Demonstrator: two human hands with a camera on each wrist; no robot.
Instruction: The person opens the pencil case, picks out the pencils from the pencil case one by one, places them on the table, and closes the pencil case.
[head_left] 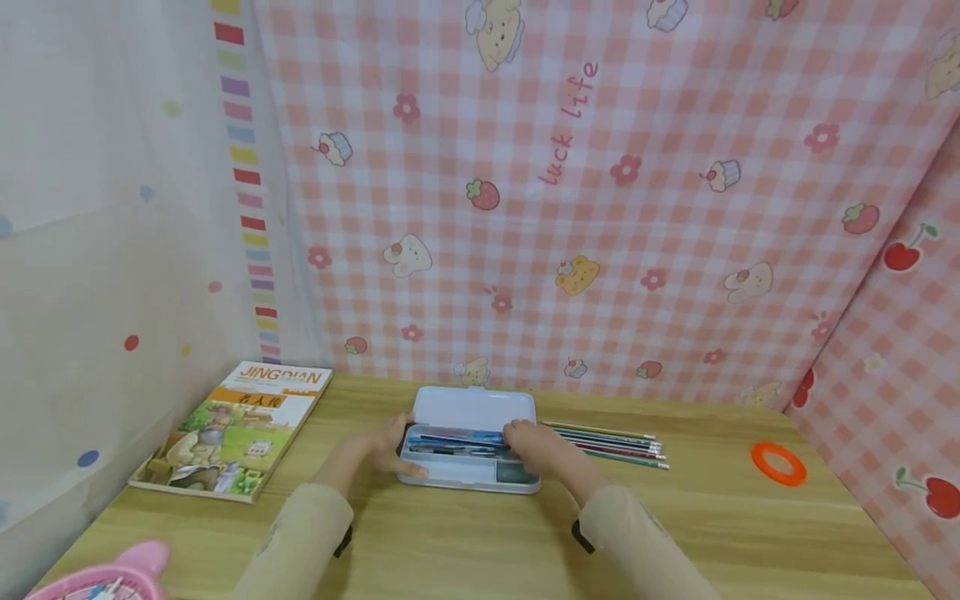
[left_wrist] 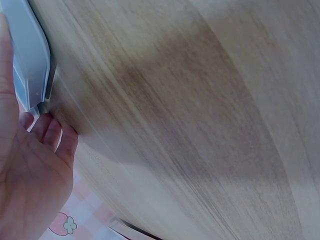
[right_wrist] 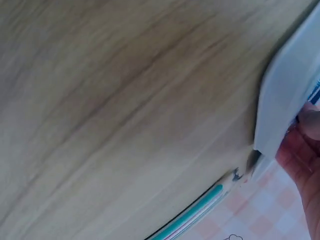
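A white pencil case (head_left: pixel 457 473) lies on the table with its lid (head_left: pixel 474 408) tipped back. Several pens (head_left: pixel 457 443), blue, red and dark, lie lengthwise in its rear compartment. A dark green block (head_left: pixel 513 472) fills the front right compartment; its kind is unclear. My left hand (head_left: pixel 384 446) holds the case's left end, thumb along the front and fingers round the back corner. At the right end, my right hand (head_left: pixel 542 450) reaches over the rim and pinches the pen ends with thumb and fingers (right_wrist: pixel 297 155). Its fingertips are partly hidden.
Several pencils (head_left: pixel 611 442) lie to the right of the case, close to my right hand. Farther right is an orange ring (head_left: pixel 778 463). A book (head_left: pixel 232 433) lies at the left, and part of a pink object (head_left: pixel 112 575) shows at the near left. A checked cloth (head_left: pixel 600 233) hangs behind.
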